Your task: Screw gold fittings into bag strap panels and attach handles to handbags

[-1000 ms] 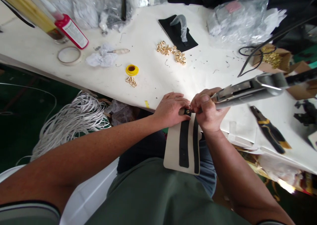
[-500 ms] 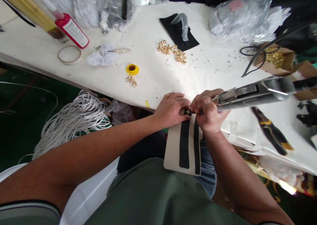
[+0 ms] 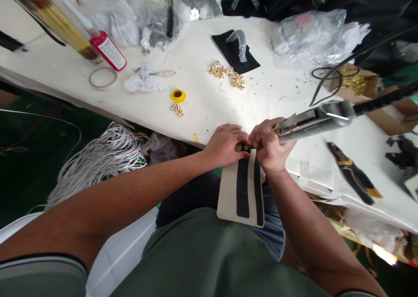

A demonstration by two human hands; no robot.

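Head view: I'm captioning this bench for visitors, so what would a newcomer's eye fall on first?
A newcomer would likely notice the silver tool in the right hand first, beside the left hand at the far end of the pale panel. Next come the shiny gold-coloured pieces on the table by a black sheet, and the white cord bundle below the table's edge at left.

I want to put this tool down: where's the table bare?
Mainly between the yellow ring, the larger gold pile and the left hand; a smaller patch between the pliers and the nearer cardboard box. Crowded: the far side, with plastic bags, and around the red bottle.
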